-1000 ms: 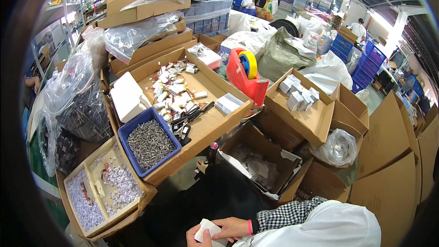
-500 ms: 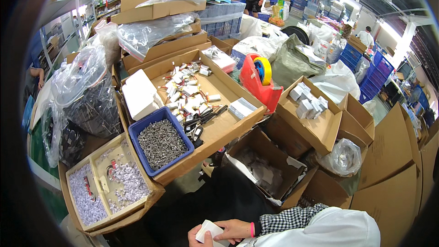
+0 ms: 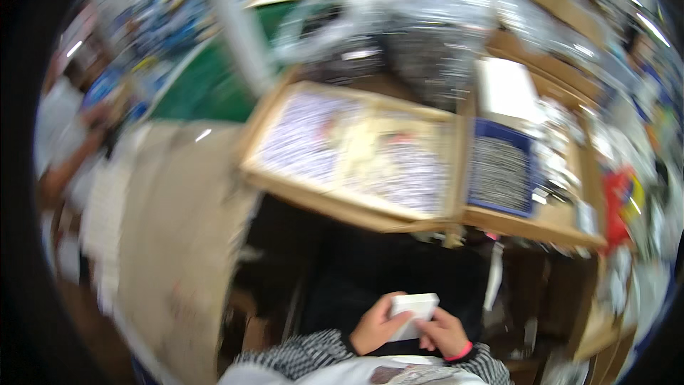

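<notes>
A small white box (image 3: 420, 304) is held between both my hands, low at the front and close to my body. My left hand (image 3: 375, 329) grips its left side, with the thumb lying over the face. My right hand (image 3: 445, 333), with a pink band at the wrist, closes on the lower right corner. Fast motion blurs the view, so fine detail on the box cannot be made out.
Beyond my hands stands a divided wooden tray (image 3: 350, 148) of small pale pieces. To its right is a blue bin (image 3: 501, 128) of small metal parts, near a white stack (image 3: 507, 89). A brown sheet-covered surface (image 3: 182, 242) lies left; another person (image 3: 68, 128) sits far left.
My view has swung left, so the trays now appear further right and the brown surface and another person have come in. Both hands still hold the white box.
</notes>
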`<state>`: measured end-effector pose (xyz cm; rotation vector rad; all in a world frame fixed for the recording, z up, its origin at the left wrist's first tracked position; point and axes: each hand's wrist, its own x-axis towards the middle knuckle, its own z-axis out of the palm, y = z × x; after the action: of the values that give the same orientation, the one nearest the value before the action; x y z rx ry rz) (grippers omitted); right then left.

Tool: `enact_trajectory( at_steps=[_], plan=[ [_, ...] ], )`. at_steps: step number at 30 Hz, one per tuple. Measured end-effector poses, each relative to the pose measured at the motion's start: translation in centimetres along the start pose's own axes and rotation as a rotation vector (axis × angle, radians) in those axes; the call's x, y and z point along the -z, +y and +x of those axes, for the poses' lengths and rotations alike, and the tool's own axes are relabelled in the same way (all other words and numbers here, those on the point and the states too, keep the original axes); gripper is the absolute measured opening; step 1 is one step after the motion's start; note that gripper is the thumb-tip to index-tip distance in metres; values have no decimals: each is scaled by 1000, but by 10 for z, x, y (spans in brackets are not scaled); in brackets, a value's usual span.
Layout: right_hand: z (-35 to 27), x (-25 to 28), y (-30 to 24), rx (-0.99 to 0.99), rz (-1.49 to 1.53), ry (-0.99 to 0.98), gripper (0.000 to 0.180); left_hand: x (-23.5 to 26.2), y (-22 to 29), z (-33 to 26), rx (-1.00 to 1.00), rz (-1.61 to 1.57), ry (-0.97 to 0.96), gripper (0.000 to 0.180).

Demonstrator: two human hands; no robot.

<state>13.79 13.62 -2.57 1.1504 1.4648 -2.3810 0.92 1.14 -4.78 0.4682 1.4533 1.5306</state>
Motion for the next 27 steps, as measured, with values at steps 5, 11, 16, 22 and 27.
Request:
enact_trajectory(
  at_steps=[5,11,16,22,27],
  plan=[
    [12,4,-10,200,10,21,34,24,44,7,-209,-15,81,48],
    [22,-7,-25,247,-132,-47,23,116,128,-10,-575,29,515,46],
    [21,-11,-21,239,-152,-73,22,228,188,-45,-438,267,1079,51],
    [29,-13,-10,200,-139,-70,22,257,161,-52,-308,1173,1018,59],
    [27,-13,-16,133,-127,-94,21,260,151,-43,-275,1420,989,46]
  ],
)
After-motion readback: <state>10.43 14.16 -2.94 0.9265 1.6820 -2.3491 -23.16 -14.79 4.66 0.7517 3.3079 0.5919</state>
